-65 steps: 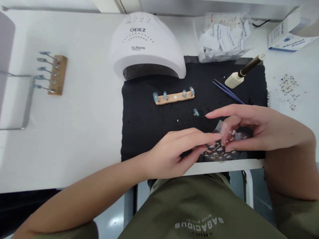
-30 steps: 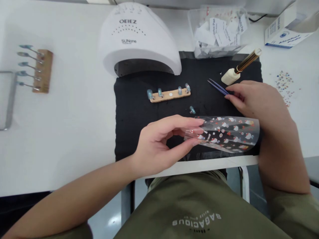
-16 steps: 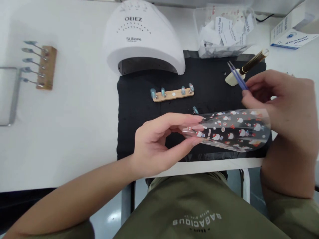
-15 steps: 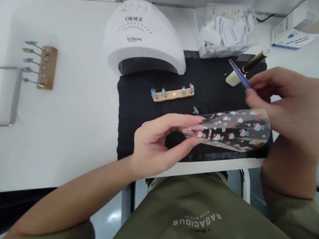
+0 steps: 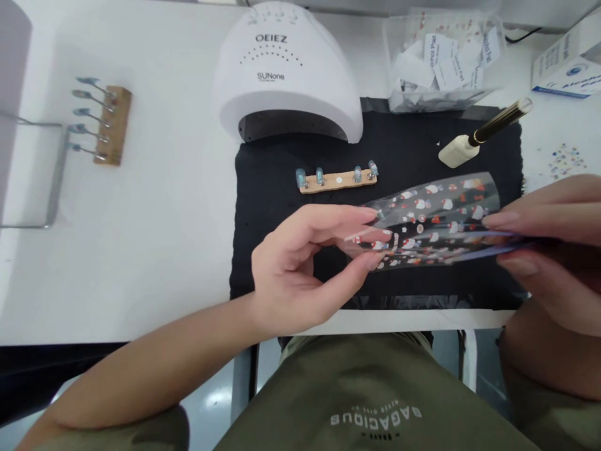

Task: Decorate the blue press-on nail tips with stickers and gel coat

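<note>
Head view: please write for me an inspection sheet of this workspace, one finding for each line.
Surface: black mat on white table.
Things in use: patterned sheet, see-through and bent; blue tweezers.
Clutter: loose bits right of the bottle.
Hands: left hand pinches the sheet; right hand holds the tweezers; their contact with the sheet is unclear.
Cables: one black cable beside the clear box.
Surroundings: lamp, nail strip, wood block.

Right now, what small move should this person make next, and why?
Perhaps bring the tweezers to one printed picture on the clear sheet. The right hand holds them at the sheet's right end, while the left hand grips its left end. I can't tell whether the tweezers touch any picture.
</note>
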{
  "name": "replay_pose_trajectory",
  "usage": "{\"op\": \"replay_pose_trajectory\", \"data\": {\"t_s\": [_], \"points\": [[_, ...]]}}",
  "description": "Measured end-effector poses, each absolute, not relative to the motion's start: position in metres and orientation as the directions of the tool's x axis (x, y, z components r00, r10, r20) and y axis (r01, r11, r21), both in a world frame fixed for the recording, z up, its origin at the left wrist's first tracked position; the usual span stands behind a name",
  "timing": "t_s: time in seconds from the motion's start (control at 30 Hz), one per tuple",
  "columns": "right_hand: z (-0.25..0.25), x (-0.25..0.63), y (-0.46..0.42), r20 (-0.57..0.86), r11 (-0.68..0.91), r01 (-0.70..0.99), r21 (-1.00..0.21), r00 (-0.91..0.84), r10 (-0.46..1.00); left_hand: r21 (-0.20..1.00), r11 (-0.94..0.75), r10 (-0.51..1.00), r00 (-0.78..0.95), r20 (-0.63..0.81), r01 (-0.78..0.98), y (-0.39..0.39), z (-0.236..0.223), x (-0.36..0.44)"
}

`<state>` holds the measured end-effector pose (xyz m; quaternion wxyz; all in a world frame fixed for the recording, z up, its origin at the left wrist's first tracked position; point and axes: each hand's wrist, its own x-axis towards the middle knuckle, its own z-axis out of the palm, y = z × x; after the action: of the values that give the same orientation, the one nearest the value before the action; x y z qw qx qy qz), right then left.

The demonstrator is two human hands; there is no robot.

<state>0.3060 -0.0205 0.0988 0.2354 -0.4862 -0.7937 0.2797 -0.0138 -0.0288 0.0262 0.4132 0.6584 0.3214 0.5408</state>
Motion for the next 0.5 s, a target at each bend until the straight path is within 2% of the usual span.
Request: {"op": "replay_pose_trajectory", "data": {"t_s": [0.03, 0.07, 0.13, 0.27, 0.5], "points": [[0.099, 0.301, -0.019, 0.222, 0.518, 0.631, -0.577, -0.489, 0.843, 0.875, -0.483, 0.854, 0.209, 0.477, -0.023, -0.027, 0.024, -0.015], [0.099, 0.298, -0.018, 0.268, 0.606, 0.61, -0.511, -0.557, 0.786, 0.858, -0.513, 0.837, 0.21, 0.505, -0.019, -0.026, 0.022, -0.016], [0.098, 0.294, -0.017, 0.297, 0.683, 0.593, -0.428, -0.621, 0.725, 0.84, -0.543, 0.822, 0.201, 0.533, -0.008, -0.024, 0.018, -0.018], [0.095, 0.286, -0.02, 0.302, 0.632, 0.658, -0.41, -0.556, 0.775, 0.856, -0.517, 0.841, 0.194, 0.505, 0.011, -0.025, 0.016, -0.021], [0.09, 0.273, -0.024, 0.328, 0.633, 0.677, -0.374, -0.542, 0.774, 0.839, -0.544, 0.828, 0.171, 0.535, 0.008, -0.025, 0.021, -0.021]]}}
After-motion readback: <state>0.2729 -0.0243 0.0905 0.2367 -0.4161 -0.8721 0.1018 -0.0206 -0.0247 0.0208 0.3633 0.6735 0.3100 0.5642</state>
